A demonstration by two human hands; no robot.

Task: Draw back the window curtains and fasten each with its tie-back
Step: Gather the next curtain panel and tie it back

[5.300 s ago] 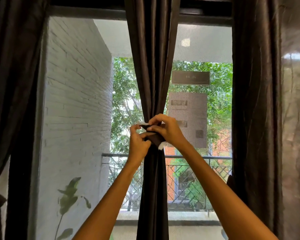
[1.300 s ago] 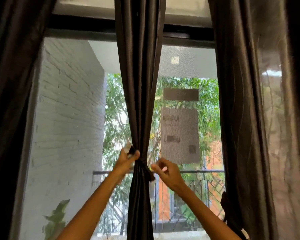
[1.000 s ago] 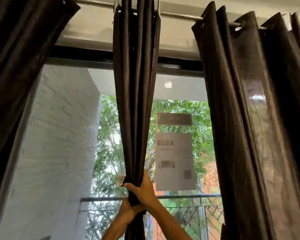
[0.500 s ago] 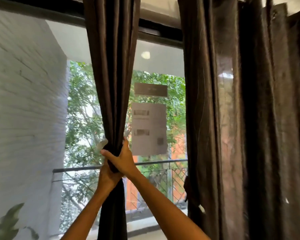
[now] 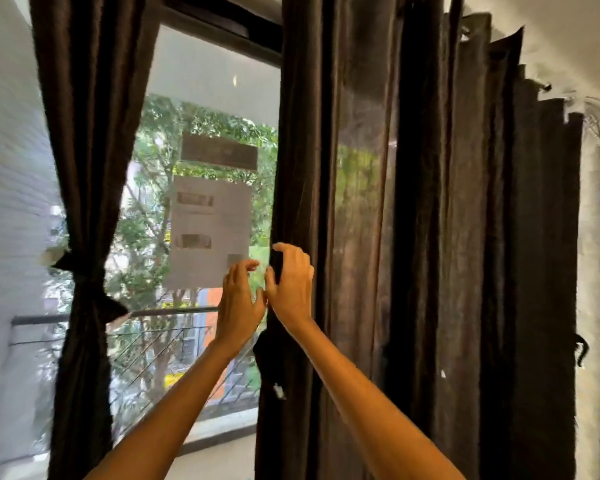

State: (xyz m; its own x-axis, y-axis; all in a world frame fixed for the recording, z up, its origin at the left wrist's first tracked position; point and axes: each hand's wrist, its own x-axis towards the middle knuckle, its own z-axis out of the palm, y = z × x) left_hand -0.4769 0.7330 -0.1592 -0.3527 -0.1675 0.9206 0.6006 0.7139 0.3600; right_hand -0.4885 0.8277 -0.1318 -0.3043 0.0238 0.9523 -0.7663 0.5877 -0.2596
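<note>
A dark brown curtain (image 5: 84, 150) hangs at the left, cinched at mid height by its dark tie-back (image 5: 80, 268). A wider dark brown curtain (image 5: 413, 220) hangs loose at the right and covers that part of the window. My right hand (image 5: 290, 284) is at this curtain's left edge, with fingers curled round the edge fold. My left hand (image 5: 238, 301) is just left of it in front of the glass, fingers loosely bent and holding nothing. A dark tie-back (image 5: 269, 355) hangs at the curtain's edge below my right wrist.
Window glass (image 5: 201, 98) shows between the two curtains, with a paper notice (image 5: 210, 233) and a dark sign (image 5: 219, 152) stuck on it. A balcony railing (image 5: 160, 313) and trees lie outside. A white wall (image 5: 11, 168) is at the left.
Both hands have let go of the tied middle curtain and moved right to the loose curtain's edge. The view has swung right, so the tied curtain now sits at the left.
</note>
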